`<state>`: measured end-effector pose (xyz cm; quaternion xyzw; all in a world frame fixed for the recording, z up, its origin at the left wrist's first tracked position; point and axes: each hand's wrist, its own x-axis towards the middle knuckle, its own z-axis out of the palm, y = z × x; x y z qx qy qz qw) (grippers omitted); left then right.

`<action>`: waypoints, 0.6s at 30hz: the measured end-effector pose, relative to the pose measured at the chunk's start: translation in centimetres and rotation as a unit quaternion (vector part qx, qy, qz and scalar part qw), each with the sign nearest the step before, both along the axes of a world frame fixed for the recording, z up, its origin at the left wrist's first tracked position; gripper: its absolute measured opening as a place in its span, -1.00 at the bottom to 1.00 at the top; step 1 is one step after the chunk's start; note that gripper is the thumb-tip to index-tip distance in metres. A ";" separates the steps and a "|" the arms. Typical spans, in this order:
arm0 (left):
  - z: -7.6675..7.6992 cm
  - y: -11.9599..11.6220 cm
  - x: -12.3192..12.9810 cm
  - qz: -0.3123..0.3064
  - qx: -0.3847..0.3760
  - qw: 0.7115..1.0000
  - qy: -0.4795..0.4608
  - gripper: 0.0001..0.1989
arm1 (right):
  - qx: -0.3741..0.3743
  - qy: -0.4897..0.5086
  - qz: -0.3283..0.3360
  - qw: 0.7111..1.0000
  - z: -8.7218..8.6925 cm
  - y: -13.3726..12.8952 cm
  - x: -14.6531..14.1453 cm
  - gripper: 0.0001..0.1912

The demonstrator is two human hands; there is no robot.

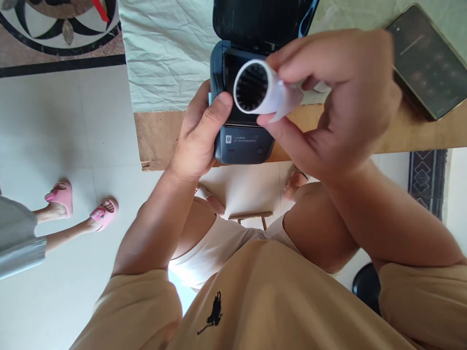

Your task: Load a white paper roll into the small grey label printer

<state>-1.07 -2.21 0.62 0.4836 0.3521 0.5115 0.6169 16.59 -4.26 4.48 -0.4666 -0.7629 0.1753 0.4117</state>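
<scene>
A dark blue-grey portable label printer (242, 146) rests at the table's front edge with its black lid (251, 22) swung up. My left hand (204, 126) grips the printer's left side, the thumb lying over the rim of its bay. Between the thumb and fingers of my right hand (343, 97) is a small white paper roll (273, 92), its dark ribbed core facing left. The roll is held above the printer's bay and covers part of it. A loose end of paper hangs from the roll's lower side.
A smartphone (430, 63) lies on the table at the right. Pale green cloth (164, 58) covers most of the wooden table (160, 136). At the left, a person in pink slippers (105, 214) stands on the tiled floor. A wooden stool rail (251, 215) shows below.
</scene>
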 end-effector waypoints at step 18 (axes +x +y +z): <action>-0.1 -0.2 -0.8 -0.009 0.034 0.999 -0.007 -0.75 | 0.192 -0.129 -0.004 0.973 -0.1 0.4 -1.6 -0.93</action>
